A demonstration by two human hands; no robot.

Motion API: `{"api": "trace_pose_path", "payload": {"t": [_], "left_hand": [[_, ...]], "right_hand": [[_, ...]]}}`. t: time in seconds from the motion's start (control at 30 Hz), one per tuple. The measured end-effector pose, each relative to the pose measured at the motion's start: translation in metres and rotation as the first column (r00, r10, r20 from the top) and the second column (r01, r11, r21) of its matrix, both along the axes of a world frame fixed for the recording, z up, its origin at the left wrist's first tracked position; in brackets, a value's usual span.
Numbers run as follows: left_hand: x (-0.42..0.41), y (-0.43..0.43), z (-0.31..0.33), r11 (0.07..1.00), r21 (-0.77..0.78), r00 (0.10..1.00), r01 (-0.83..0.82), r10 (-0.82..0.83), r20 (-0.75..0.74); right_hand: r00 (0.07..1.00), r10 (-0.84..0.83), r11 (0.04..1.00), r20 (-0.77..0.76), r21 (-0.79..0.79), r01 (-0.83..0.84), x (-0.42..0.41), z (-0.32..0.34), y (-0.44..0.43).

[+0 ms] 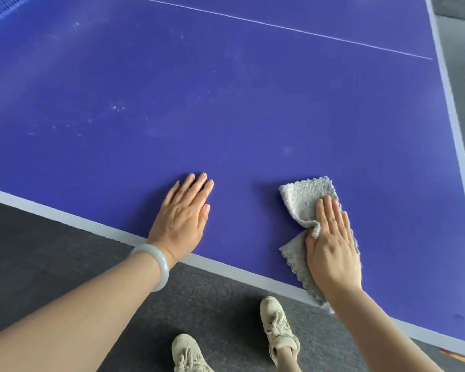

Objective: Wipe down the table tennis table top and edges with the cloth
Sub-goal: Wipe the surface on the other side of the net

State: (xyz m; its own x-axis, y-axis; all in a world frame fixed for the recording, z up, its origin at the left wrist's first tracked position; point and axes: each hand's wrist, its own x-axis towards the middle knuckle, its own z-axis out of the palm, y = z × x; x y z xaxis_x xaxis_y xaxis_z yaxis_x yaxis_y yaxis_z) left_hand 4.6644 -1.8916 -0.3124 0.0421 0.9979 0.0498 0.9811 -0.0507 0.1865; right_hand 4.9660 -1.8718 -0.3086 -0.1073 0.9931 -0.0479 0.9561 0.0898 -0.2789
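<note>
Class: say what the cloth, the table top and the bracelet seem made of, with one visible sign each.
Cloth: probably microfibre or terry; grey, fluffy nap. Table top: likely painted board; smooth blue matte surface showing pale smudges. Bracelet: perhaps jade or glass; pale, glossy, slightly translucent.

— Is any writing, brand or number to be read on the table top (226,103)?
— None is to be read; only plain white lines (279,26) are painted on it.
— And on the cloth (304,202), the bracelet (159,267) or the shoes (277,326)?
— No legible mark is found on them either.
</note>
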Motion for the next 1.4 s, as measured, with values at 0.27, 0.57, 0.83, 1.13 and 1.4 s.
{"api": "trace_pose_path", "payload": {"t": [0.27, 0.57, 0.83, 1.13, 1.4], "left_hand": [[-0.005, 0.001, -0.001, 1.0, 0.029, 0.989, -0.01, 0.006, 0.148], [-0.02, 0.001, 0.006, 0.993, 0.062, 0.954, 0.096, -0.109, 0.28], [-0.095, 0.024, 0.004, 0.994, 0.105, 0.99, 0.001, -0.016, 0.143], [-0.097, 0.03, 0.0, 0.995, 0.072, 0.979, -0.063, 0.047, 0.199], [-0.096, 0.029, 0.0, 0.996, 0.063, 0.981, -0.069, 0.056, 0.187]], "right_hand": [[0.969, 0.194, 0.979, -0.155, -0.024, -0.2, -0.178, 0.001, -0.027], [0.987, 0.145, 0.989, -0.067, 0.029, -0.143, -0.046, 0.003, 0.023], [0.986, -0.114, 0.987, -0.118, 0.101, 0.126, -0.094, 0.0, 0.025], [0.921, 0.322, 0.947, -0.219, 0.087, -0.311, -0.242, -0.001, 0.014], [0.994, 0.062, 0.995, -0.087, 0.077, -0.055, -0.052, 0.009, 0.04]]}}
